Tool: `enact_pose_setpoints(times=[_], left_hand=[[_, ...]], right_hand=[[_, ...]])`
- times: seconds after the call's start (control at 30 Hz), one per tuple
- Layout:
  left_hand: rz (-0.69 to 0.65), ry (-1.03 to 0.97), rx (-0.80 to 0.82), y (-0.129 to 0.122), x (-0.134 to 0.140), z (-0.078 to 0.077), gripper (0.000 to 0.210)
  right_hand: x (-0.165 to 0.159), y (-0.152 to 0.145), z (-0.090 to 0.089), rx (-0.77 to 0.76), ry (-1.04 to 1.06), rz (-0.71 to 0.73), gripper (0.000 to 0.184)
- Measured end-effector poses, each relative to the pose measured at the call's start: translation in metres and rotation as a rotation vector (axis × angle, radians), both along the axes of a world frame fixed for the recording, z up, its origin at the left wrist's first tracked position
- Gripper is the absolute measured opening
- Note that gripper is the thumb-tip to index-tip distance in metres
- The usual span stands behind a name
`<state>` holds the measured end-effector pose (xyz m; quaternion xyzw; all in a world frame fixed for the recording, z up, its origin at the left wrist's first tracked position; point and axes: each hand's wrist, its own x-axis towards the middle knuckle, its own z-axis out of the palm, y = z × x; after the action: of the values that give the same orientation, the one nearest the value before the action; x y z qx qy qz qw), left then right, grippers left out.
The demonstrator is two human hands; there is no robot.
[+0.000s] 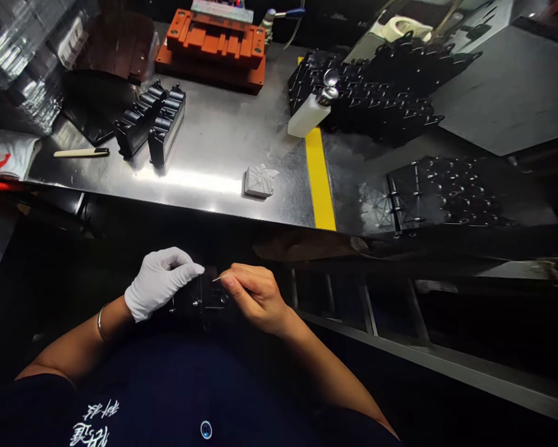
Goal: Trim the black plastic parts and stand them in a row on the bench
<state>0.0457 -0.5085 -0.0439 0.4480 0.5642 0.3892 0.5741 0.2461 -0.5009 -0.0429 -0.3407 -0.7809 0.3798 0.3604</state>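
My left hand [160, 282], in a white glove, is closed on the edge of a black plastic part [209, 302] in front of my body. The part is dark against my dark clothing, so its outline is hard to make out; a few shiny round spots show on it. My bare right hand [258, 298] pinches a thin tool with a narrow, pale tip [216, 279]. That tip points left, close to the part's upper side; I cannot tell whether it touches. The rest of the tool is hidden in my fingers.
On the metal bench [214, 133] lie two black moulded parts [167, 127], a pen-like cutter [81, 153] and a folded white cloth [259, 181]. An orange fixture [214, 53] stands behind. Rightward are a white pump bottle [309, 115], yellow tape [320, 180] and stacked black parts [381, 81].
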Motion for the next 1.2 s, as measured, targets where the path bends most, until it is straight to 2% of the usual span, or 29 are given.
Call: enact_pose_setpoints(times=[0.07, 0.2, 0.27, 0.33, 0.4, 0.5, 0.7, 0.77, 0.83, 0.93, 1.0, 1.07, 1.13, 1.2], left_hand=[[0.015, -0.013, -0.008, -0.001, 0.0, 0.0, 0.033], [-0.05, -0.024, 0.045, -0.002, -0.002, 0.001, 0.029], [-0.037, -0.03, 0.086, -0.001, -0.002, 0.001, 0.027], [0.002, -0.039, 0.102, 0.0, -0.002, 0.0, 0.026], [0.026, -0.049, 0.095, 0.001, -0.001, -0.001, 0.026], [0.034, -0.064, 0.081, 0.001, 0.0, -0.001, 0.027], [0.039, -0.065, 0.064, 0.001, 0.002, -0.002, 0.028], [0.043, -0.06, 0.055, -0.001, 0.002, -0.002, 0.028], [0.023, -0.044, 0.055, -0.002, 0.002, -0.002, 0.028], [-0.061, -0.007, 0.114, -0.003, 0.0, -0.001, 0.025], [-0.092, 0.016, 0.192, -0.002, -0.002, 0.0, 0.023], [-0.099, 0.038, 0.26, 0.0, -0.004, 0.001, 0.021], [-0.112, 0.054, 0.294, 0.002, -0.004, 0.002, 0.019], [-0.121, 0.056, 0.303, 0.002, -0.004, 0.002, 0.019]], right_hand=[[0.002, 0.001, 0.0, -0.028, 0.023, 0.061, 0.028], [0.007, 0.003, 0.002, -0.169, 0.144, 0.226, 0.034], [0.008, 0.003, 0.003, -0.128, 0.165, 0.171, 0.033], [0.007, 0.001, 0.004, -0.017, 0.119, 0.056, 0.028], [0.005, 0.0, 0.004, 0.08, 0.064, 0.001, 0.024], [0.003, -0.001, 0.004, 0.137, 0.038, -0.001, 0.023], [0.001, -0.001, 0.005, 0.125, 0.025, 0.016, 0.023], [0.003, 0.001, 0.004, 0.077, 0.04, 0.047, 0.025], [0.007, 0.003, 0.002, -0.039, 0.056, 0.124, 0.031], [0.015, 0.007, 0.003, -0.281, 0.097, 0.387, 0.042], [0.019, 0.009, 0.005, -0.338, 0.119, 0.49, 0.047], [0.019, 0.009, 0.009, -0.236, 0.084, 0.412, 0.047], [0.016, 0.007, 0.011, -0.055, -0.017, 0.275, 0.046], [0.012, 0.006, 0.013, 0.076, -0.117, 0.216, 0.047]])
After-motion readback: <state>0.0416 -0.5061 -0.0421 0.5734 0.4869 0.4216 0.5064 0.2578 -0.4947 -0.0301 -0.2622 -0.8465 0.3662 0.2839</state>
